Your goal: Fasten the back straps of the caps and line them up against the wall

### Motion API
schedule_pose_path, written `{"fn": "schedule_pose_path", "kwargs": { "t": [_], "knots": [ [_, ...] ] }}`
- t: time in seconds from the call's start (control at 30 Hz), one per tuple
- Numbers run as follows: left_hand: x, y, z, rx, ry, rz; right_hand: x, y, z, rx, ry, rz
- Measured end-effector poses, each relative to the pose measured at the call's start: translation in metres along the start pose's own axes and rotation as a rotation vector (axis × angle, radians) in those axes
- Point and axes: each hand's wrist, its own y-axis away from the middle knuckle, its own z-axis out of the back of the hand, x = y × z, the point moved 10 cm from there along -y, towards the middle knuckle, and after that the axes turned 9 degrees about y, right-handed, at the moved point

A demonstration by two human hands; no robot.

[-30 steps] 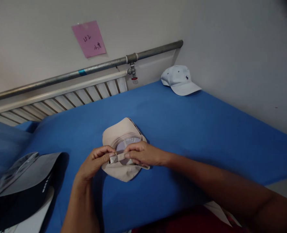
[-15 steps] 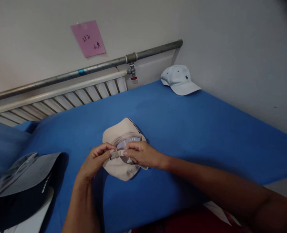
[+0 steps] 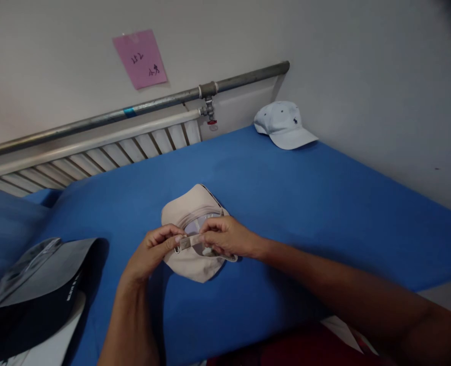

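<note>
A beige baseball cap (image 3: pixel 189 203) lies on the blue-covered surface (image 3: pixel 225 315), its inside partly facing up and its brim toward the far side. Across its back opening runs the adjusting strap (image 3: pixel 196 240), which passes through a small metal buckle (image 3: pixel 177 249). My left hand (image 3: pixel 152 249) is closed, pinching the strap at its buckle end between thumb and fingers. With thumb and fingers closed, my right hand (image 3: pixel 229 236) grips the same strap farther right. The right fingers hide part of the cap's opening.
A light blue cap (image 3: pixel 286 124) sits at the far corner by the wall. Stacked caps (image 3: pixel 46 284) lie at the near left. Behind the surface are a white radiator (image 3: pixel 133 147), a metal pipe (image 3: pixel 164 101) and a valve (image 3: pixel 210 109). A pink note (image 3: pixel 140 58) is on the wall.
My right hand has shifted slightly to the right along with its part of the strap. The near edge of the beige cap has moved a little to the right.
</note>
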Motion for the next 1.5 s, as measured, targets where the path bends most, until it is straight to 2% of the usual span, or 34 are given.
{"fn": "schedule_pose_path", "kwargs": {
  "t": [0.37,0.53,0.63,0.97,1.17,1.3,1.5],
  "knots": [
    [-0.009,0.000,-0.009,0.007,-0.069,-0.030,0.005,0.001,0.000,0.003,-0.021,0.058],
    [-0.012,0.001,-0.014,0.019,-0.065,-0.043,0.008,0.000,0.003,-0.064,0.020,0.135],
    [-0.011,0.001,-0.014,0.012,-0.051,-0.033,0.010,0.000,0.001,-0.039,0.010,0.160],
    [-0.009,0.001,-0.017,0.014,-0.036,-0.010,0.007,-0.001,-0.008,0.040,-0.076,0.115],
    [-0.008,0.001,-0.010,-0.025,0.027,-0.024,0.009,0.006,0.004,0.012,0.045,0.066],
    [-0.006,0.001,-0.014,0.007,0.020,-0.007,0.010,0.005,0.000,0.073,0.046,0.093],
    [-0.006,0.001,-0.014,0.001,0.001,-0.003,0.011,0.004,-0.003,0.088,0.017,0.099]
  ]
}}
